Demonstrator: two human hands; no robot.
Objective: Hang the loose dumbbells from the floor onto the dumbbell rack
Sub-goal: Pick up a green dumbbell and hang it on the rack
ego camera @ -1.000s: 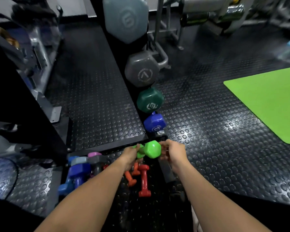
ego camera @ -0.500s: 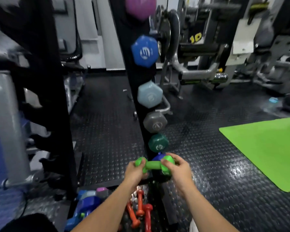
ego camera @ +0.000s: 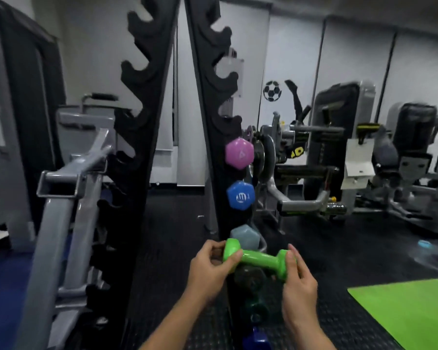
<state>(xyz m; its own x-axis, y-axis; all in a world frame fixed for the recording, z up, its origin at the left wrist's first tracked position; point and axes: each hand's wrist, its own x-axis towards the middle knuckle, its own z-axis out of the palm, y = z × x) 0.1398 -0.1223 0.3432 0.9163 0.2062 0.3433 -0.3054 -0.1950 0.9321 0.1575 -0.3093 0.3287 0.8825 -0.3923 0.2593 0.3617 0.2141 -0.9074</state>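
Left hand [ego camera: 210,267] and right hand [ego camera: 297,276] each pinch one head of the bright green hexagonal dumbbell [ego camera: 257,260], keeping its bar level. That probably suits dropping it into a free notch of the tall black notched dumbbell rack [ego camera: 213,102], above the pink hexagonal dumbbell [ego camera: 239,153].

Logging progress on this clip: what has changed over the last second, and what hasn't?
The green dumbbell has been lifted from just above the floor pile to beside the light blue dumbbell on the rack, and turned to lie across the view. The camera tilted up, showing the empty upper hooks. Left hand and right hand still grip its ends; the hung dumbbells stayed put.
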